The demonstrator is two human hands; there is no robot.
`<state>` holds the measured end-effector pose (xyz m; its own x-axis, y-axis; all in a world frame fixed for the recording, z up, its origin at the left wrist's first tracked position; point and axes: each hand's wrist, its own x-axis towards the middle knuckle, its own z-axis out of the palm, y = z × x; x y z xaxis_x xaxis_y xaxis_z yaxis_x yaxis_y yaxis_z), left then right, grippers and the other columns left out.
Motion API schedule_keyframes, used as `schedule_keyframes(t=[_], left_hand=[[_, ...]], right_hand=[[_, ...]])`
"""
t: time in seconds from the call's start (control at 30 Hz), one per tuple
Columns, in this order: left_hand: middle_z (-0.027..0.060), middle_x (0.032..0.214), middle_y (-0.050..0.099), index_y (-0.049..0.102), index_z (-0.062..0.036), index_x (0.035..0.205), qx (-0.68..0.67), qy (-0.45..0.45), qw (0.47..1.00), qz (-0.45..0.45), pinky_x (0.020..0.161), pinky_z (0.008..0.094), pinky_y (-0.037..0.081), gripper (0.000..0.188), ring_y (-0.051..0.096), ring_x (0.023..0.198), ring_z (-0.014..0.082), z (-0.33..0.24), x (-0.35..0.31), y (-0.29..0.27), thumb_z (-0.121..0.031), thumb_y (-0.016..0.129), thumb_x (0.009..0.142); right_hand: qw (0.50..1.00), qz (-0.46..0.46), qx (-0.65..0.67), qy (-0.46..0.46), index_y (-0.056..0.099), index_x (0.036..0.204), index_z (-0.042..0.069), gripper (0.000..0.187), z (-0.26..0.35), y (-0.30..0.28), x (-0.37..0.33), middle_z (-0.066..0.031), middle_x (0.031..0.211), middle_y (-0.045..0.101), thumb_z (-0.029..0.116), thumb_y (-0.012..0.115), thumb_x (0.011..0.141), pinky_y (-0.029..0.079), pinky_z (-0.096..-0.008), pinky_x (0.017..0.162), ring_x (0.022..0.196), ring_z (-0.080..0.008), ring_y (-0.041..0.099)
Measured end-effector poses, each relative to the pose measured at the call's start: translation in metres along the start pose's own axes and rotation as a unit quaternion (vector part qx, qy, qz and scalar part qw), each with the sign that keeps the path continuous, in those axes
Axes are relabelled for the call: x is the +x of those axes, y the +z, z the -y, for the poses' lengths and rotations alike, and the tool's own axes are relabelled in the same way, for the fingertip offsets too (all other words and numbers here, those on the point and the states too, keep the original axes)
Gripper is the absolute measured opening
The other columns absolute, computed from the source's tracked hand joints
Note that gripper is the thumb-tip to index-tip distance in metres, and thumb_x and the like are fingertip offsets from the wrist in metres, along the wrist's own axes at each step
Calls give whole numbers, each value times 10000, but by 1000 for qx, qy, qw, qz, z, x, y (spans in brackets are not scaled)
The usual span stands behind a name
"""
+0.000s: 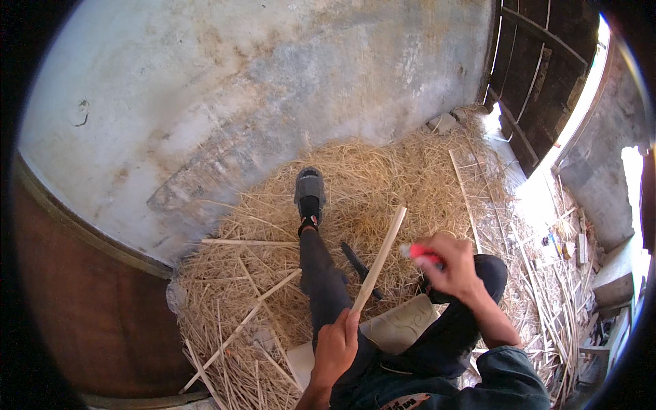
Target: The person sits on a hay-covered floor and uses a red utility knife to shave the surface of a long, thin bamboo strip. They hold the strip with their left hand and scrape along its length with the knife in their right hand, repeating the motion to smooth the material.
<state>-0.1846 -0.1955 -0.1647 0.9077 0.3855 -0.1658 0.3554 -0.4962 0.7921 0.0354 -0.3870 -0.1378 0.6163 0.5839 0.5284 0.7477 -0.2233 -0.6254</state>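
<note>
My left hand (pixel 335 346) is closed round the lower end of a pale split bamboo strip (pixel 381 256), which slants up and to the right over the straw. To the right of the strip, my right hand (pixel 447 266) grips a small red-handled tool (pixel 425 254). Its light grey front end points at the strip across a small gap; blur hides its exact kind. Between my legs, a long dark flat object (pixel 355 261) lies on the straw, partly behind the strip. A cream-coloured pad (pixel 402 326) with curved markings covers part of my lap.
Straw-like shavings (pixel 273 205) cover the floor. Loose strips (pixel 249 320) lie at the left, with a thick pile of them (pixel 547 328) at the right. A stained wall (pixel 307 75) stands ahead, a dark plank door (pixel 543 68) at the far right, a brown panel (pixel 82 294) at the left.
</note>
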Motion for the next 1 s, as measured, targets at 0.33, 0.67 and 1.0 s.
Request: schedule_keyframes(t=[0.33,0.67,1.0], left_hand=[[108,601,543,611,-29,936,-10,30,999,-15,525,461,424,496,601,530,347,-16,6,6,-420,387,1145],[97,589,504,593,-41,905,-7,20,1000,-10,505,448,408,519,564,495,307,-9,0,9,-439,367,1147],[92,632,553,624,-20,951,-40,-3,999,32,543,411,438,474,551,541,214,8,-9,2,-390,403,1146]], right_hand=[[999,13,-20,-38,782,1047,171,235,21,26,-15,-10,769,675,315,834,869,518,-356,498,603,-216,683],[993,-21,-103,-43,800,1036,157,199,8,13,-7,-35,790,707,262,824,868,523,-357,509,595,-221,680],[979,-131,-26,152,708,1096,21,234,-33,-38,31,-108,724,641,240,649,1038,435,-362,570,605,-178,564]])
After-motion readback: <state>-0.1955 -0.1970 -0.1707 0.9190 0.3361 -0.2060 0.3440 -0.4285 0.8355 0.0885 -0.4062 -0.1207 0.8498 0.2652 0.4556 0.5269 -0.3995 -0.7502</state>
